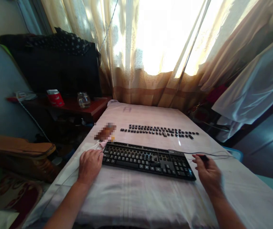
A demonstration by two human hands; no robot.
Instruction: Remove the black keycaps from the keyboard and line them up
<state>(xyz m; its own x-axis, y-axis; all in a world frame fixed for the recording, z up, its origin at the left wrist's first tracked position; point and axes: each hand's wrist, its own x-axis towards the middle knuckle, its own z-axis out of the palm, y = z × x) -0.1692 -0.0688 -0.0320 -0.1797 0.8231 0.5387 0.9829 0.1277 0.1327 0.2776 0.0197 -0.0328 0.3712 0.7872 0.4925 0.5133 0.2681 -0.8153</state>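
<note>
A black keyboard lies on the cloth-covered table in front of me, with many of its upper keys taken off and their sockets bare. My left hand is closed on the keyboard's left end, fingers curled at its edge. To the right of the keyboard, my right hand is raised and pinches a small black object, whose exact kind is unclear. Thin lines like wire show near its fingertips. Behind the keyboard, loose black keycaps are laid out in two long rows.
A blurred-out brown item lies behind my left hand. The keyboard's cable runs right across the pale cloth. On a side table at left stand a screen, a red packet and a glass jar. Curtains hang behind.
</note>
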